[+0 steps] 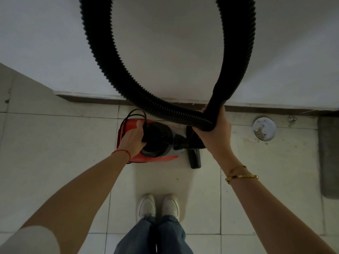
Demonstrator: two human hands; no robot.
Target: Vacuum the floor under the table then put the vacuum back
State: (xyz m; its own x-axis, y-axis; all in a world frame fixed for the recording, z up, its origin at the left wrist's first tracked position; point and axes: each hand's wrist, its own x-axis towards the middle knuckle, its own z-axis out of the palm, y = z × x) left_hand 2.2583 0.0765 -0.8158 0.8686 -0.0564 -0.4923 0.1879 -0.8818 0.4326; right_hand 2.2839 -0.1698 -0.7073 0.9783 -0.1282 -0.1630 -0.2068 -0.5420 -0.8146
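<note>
Red string (122, 153) L wrist, gold bangles (241, 174) R, white sneakers (158, 205), jeans (152, 235).

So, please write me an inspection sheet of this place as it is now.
Surface: pale floor tiles, some dirt specks.
Job's things: red vacuum on the floor by the wall; black hose looped upward; nozzle on the floor.
Clutter: round drain cover, grey mat.
Hands: left hand grips the vacuum's top; right hand holds the hose.
Cables: black cord looped at the vacuum.
Surroundings: white wall.
</note>
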